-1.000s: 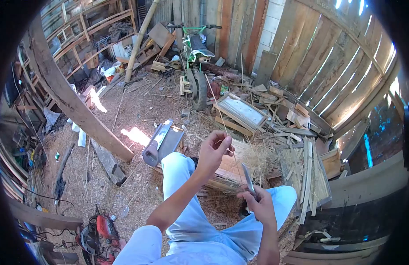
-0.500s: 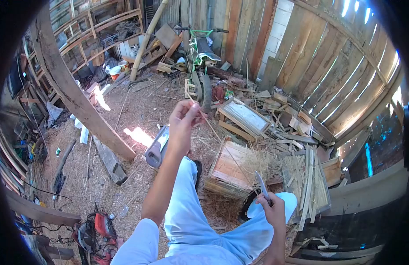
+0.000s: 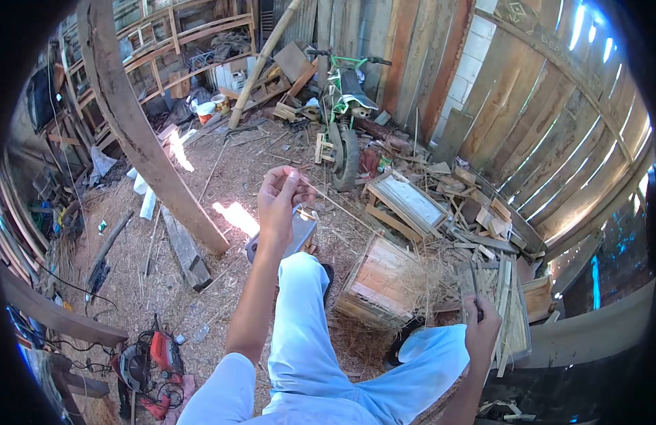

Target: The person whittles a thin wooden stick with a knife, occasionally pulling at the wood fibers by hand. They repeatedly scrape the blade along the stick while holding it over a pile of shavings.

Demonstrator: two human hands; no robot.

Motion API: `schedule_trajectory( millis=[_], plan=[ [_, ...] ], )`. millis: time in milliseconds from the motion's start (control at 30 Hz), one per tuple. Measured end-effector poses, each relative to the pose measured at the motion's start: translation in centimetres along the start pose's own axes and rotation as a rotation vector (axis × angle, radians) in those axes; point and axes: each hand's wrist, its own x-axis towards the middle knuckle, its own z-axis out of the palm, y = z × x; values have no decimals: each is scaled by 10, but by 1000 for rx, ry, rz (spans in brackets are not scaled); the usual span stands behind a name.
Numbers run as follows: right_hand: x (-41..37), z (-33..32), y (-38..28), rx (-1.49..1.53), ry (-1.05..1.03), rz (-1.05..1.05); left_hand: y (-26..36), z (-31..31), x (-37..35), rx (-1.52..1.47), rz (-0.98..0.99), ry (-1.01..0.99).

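A wall of upright planks closes the back and right of the shed, with daylight showing through its gaps, and a heavy beam leans across the left side down to the dirt floor, which is strewn with straw and shavings. A small motorbike with a green frame stands against the planks, front wheel toward the person. Nearer, the person's legs in pale blue trousers stretch out toward a wooden crate lying on its side, with loose straw spilling over its right edge. A heap of split slats lies just right of it, and a framed panel lies on the scrap wood behind. A grey case sits on the ground behind the left knee; a red power tool lies at the lower left. The left hand is raised, fingertips pinched on one end of a thin strip — it slants down to the right, in the air above the crate. The right hand is low beside the right knee, fist wrapped around the handle of a knife, blade pointing up, well apart from the strip.
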Motion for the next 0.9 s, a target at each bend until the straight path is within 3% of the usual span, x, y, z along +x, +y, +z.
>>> schedule_trajectory(
  millis=[100, 167, 267, 300, 400, 433, 533, 600, 667, 733, 800, 867, 900],
  plan=[
    [2, -3, 0, -46, 14, 105, -7, 1, -2, 44, 23, 10],
    [6, 3, 4, -205, 407, -177, -16, 3, -6, -4, 34, 43],
    [-1, 4, -12, -21, 418, -82, -32, 5, -13, -74, 61, 62],
    [-3, 8, -11, -171, 501, -158, -38, 7, -18, -93, 42, 85],
    [-2, 6, -33, -147, 617, -152, -39, 21, -28, -116, -20, 126],
    [3, 2, -34, -222, 685, -238, -38, 23, -29, -119, -14, 137],
    [8, -14, -34, -39, 689, -145, -35, 21, -28, -130, 23, 163],
    [12, -4, -4, -90, 783, -212, -36, 25, -27, -162, -3, 134],
    [2, 3, 18, 390, 336, 25, -37, 39, -40, -172, -8, 105],
    [-5, 21, -21, 635, 120, 90, -46, 51, -58, -149, -87, 27],
    [-10, 36, -33, 742, -39, 199, -51, 68, -85, -127, -172, -13],
    [-10, 43, -42, 1028, -83, 240, -53, 80, -113, -142, -310, -124],
    [-8, 40, -44, 1028, -40, 269, -53, 82, -126, -135, -345, -159]
  ],
)
